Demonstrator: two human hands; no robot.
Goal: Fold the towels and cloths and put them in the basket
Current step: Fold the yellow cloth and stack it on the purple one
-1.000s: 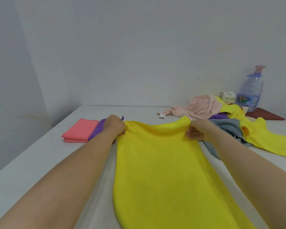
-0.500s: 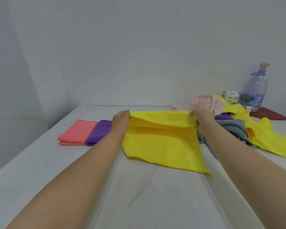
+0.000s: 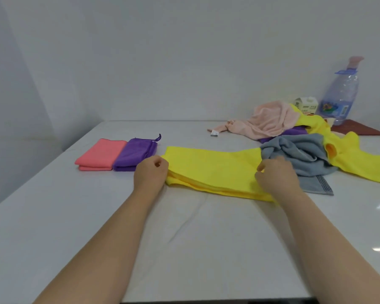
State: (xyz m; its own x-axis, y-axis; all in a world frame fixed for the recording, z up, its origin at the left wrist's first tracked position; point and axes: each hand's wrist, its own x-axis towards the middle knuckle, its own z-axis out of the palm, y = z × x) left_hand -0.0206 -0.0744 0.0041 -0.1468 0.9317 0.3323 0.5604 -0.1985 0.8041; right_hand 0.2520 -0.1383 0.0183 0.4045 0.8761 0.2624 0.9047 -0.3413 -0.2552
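Head view: the folded yellow cloth lay mid-frame on the white table; left hand curled at its left edge, right hand curled over its right end; whether either pinched it, I couldn't tell.

Bare table lies open near and left; a cloth heap crowds the far right.

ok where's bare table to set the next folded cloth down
The widest bare table is the near side, in front of the folded yellow cloth. Another free patch lies at the far edge, between the folded purple cloth and the peach towel. Crowded on the right around the grey towel, with the water bottle behind it.
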